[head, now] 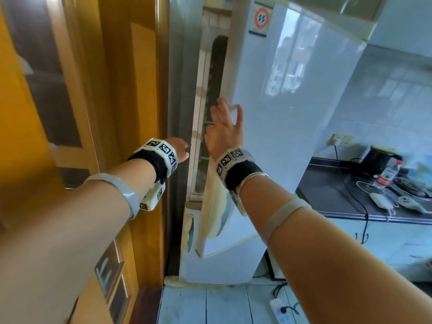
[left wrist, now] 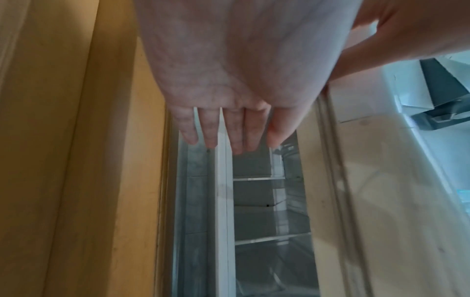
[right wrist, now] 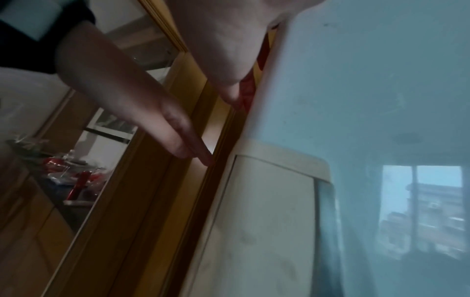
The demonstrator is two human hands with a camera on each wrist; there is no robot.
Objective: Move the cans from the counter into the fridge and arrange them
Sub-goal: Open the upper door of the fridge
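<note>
With the fridge door (head: 292,108) only cracked and both hands up at the gap, the step in hand reads as opening the fridge, not yet moving cans. Right hand (head: 224,129) is spread wide, fingers straight, holding nothing, at the door's free edge; whether the palm touches is unclear in the head view, though the right wrist view shows the thumb side against the edge. Left hand (head: 180,149) reaches toward the gap beside the yellow wooden frame (head: 131,113); the left wrist view shows its fingers (left wrist: 223,128) straight and close together, empty, pointing at the shelves (left wrist: 267,239) inside. No cans show clearly: the counter (head: 339,197) sits well to the right with a bottle (head: 385,175), a kettle (head: 378,160) and cables on it, and red blurs reflected in the right wrist view are too vague to call. To do this well, the person should probably hook the right fingers behind the door edge and swing it fully out, keeping the left clear of the seal so nothing gets pinched. Door likely needs to stay wide enough for two-handed loading. Shelves look bare, so space seems fine.
</note>
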